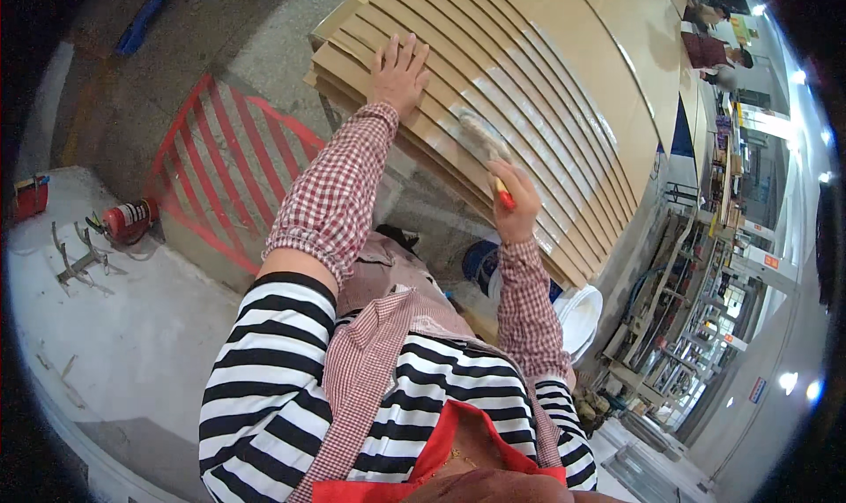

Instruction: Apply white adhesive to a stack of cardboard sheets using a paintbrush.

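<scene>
My left hand [399, 71] lies flat, fingers spread, on the near end of a staggered stack of light wooden boards [564, 27]. My right hand [515, 203] is closed around the red handle of a paintbrush [485, 141]. Its bristles rest on a board edge that shines wet. Both forearms wear red-and-white checked sleeve covers over a black-and-white striped top.
A red metal rack [220, 163] stands on the floor to the left, with a red fire extinguisher [128, 221] lying beside it. A white bucket [577, 318] and a blue container [480, 265] sit below the boards. Another person [709, 52] works far right near metal shelving [687, 327].
</scene>
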`<action>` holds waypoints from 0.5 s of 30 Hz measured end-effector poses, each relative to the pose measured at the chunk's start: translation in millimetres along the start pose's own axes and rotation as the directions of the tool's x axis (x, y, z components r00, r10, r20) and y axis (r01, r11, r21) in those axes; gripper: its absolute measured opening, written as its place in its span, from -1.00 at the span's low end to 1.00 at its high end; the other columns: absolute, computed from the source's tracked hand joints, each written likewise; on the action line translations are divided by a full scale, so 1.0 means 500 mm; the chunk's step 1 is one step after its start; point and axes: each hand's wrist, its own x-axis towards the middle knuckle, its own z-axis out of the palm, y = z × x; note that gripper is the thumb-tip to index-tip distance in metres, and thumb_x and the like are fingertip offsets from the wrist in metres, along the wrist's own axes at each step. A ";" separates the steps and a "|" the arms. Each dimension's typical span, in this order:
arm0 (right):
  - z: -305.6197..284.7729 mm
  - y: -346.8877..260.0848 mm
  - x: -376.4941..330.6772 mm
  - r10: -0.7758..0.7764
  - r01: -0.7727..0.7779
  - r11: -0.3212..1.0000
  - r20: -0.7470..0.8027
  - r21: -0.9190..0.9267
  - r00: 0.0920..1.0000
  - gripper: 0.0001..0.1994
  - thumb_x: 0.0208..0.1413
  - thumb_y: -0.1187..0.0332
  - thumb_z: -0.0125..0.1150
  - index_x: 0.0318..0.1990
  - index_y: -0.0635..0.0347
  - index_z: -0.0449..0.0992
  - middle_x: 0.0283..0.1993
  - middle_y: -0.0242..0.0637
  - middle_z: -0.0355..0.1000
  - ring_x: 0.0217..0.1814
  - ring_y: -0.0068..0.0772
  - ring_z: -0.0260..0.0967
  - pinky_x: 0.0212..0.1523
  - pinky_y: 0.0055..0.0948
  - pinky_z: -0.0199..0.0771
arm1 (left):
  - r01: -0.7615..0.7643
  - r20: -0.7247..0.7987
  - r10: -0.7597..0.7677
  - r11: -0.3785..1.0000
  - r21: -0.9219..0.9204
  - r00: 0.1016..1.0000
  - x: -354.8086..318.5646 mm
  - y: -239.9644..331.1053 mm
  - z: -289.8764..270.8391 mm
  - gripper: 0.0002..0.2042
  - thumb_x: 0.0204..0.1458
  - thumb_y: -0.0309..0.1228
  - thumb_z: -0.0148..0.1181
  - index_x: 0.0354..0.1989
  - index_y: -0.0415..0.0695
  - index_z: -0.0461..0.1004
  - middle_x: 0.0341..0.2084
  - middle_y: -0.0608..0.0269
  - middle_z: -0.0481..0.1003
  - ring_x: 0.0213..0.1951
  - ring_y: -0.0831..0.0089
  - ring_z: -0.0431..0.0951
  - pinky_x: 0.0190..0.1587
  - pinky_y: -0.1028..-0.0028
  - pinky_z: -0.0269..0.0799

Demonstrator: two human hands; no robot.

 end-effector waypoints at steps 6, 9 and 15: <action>-0.034 -0.048 -0.129 0.039 -0.077 0.974 0.176 0.213 0.984 -0.85 -0.06 0.49 0.18 -0.28 0.21 0.55 -0.33 -0.17 0.50 -0.29 -0.22 0.47 -0.26 -0.40 0.45 | 0.012 -0.032 -0.012 1.000 -0.014 0.999 0.004 0.001 -0.003 -0.53 0.13 -0.16 -0.16 0.25 0.14 0.11 0.26 0.37 0.07 0.29 0.26 -0.01 0.27 0.16 -0.12; -0.080 0.010 -0.125 0.255 -0.254 0.958 0.005 0.132 0.967 -0.85 -0.03 0.50 0.17 -0.26 0.22 0.54 -0.29 -0.14 0.49 -0.25 -0.24 0.46 -0.22 -0.42 0.43 | -0.008 -0.023 0.008 1.000 -0.012 1.000 0.005 0.001 -0.002 -0.53 0.13 -0.17 -0.18 0.25 0.11 0.11 0.26 0.37 0.08 0.29 0.28 -0.01 0.28 0.18 -0.13; -0.087 0.153 -0.083 0.202 -0.216 0.976 -0.279 -0.020 0.939 -0.81 -0.02 0.45 0.21 -0.20 0.21 0.53 -0.26 -0.18 0.49 -0.22 -0.24 0.45 -0.19 -0.40 0.41 | -0.015 -0.017 0.017 0.997 0.069 1.000 0.004 -0.006 -0.002 -0.51 0.14 -0.17 -0.17 0.26 0.06 0.10 0.27 0.35 0.06 0.30 0.29 -0.01 0.28 0.18 -0.15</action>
